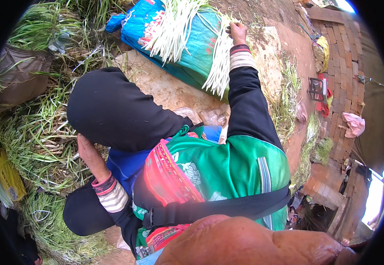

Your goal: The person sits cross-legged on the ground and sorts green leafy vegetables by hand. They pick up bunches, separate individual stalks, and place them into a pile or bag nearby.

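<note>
My right hand reaches out to the top and is closed on the upper end of a bunch of long white vegetable stems. The stems hang over the side of a blue-green woven plastic sack. A second, larger bunch of white stems with pale green ends lies across the sack beside it. My left hand rests against my bent knee in black trousers. Its fingers are partly hidden by the knee, and no object shows in it.
Heaps of green-leaved stems cover the ground at left. Also there are a brown sack and a yellow packet. Crumpled clear plastic lies before me. A small stool stands by a brick wall. Another person's hand shows bottom left.
</note>
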A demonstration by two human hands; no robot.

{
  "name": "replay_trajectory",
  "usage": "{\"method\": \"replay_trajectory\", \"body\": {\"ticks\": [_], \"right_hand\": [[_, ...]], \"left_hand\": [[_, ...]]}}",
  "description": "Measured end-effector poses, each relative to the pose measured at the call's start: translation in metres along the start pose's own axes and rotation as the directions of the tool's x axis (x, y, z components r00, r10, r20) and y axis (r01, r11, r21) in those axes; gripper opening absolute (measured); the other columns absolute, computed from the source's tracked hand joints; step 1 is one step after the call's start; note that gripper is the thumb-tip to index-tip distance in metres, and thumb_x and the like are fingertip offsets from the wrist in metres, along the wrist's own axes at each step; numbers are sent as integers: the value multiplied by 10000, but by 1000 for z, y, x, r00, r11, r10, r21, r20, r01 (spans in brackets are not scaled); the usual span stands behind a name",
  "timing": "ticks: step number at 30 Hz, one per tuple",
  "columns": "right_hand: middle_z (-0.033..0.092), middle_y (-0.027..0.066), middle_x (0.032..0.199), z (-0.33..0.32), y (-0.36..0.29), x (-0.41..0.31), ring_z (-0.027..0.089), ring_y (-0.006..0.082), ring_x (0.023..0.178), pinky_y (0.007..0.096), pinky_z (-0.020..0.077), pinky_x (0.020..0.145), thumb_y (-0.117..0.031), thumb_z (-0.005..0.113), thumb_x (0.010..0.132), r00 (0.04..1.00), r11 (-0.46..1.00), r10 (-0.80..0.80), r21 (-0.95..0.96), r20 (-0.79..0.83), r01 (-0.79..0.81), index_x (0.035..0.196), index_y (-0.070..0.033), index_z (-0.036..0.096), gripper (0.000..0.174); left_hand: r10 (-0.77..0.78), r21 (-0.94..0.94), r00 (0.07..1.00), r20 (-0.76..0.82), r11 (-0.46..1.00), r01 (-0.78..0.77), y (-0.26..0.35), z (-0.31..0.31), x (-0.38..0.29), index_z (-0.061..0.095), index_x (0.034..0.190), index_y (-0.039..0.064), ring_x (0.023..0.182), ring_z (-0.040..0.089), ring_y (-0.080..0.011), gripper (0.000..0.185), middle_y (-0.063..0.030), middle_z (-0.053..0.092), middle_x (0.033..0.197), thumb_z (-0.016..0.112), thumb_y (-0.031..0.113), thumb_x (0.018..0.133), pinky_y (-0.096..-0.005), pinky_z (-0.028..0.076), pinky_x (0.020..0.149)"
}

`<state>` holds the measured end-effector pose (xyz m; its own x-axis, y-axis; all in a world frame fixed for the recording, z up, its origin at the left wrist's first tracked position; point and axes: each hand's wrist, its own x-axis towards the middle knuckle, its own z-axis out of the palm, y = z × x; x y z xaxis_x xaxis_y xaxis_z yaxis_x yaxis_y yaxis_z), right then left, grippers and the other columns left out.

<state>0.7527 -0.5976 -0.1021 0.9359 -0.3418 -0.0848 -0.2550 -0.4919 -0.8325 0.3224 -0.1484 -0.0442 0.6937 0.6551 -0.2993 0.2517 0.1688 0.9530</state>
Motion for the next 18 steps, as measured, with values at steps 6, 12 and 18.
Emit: {"method": "replay_trajectory", "body": {"ticks": [6,12,18], "right_hand": [[663,68,704,-37,56,-14,629,124,524,245,451,414,-210,622,824,992,991,122,-50,-38,-123,866,8,660,224],[705,47,742,-5,75,-12,687,143,619,268,523,698,-304,578,810,997,923,71,-380,0,-66,925,-49,691,301],[698,93,733,11,79,-10,689,225,723,338,505,764,-389,506,802,999,861,29,-508,45,-2,898,-46,693,402]], "left_hand": [[-47,-42,998,30,998,48,1,0,0,485,1279,-40,1067,533,-198,576,-121,561,1181,362,448,999,-314,415,931],[-75,-75,997,31,994,78,1,-3,0,468,1295,-48,1096,529,-210,587,-135,548,1226,368,448,997,-321,409,949],[-59,-53,997,52,997,62,-3,-7,0,493,1262,-56,1083,529,-200,568,-132,560,1208,378,434,998,-319,406,945]]}}
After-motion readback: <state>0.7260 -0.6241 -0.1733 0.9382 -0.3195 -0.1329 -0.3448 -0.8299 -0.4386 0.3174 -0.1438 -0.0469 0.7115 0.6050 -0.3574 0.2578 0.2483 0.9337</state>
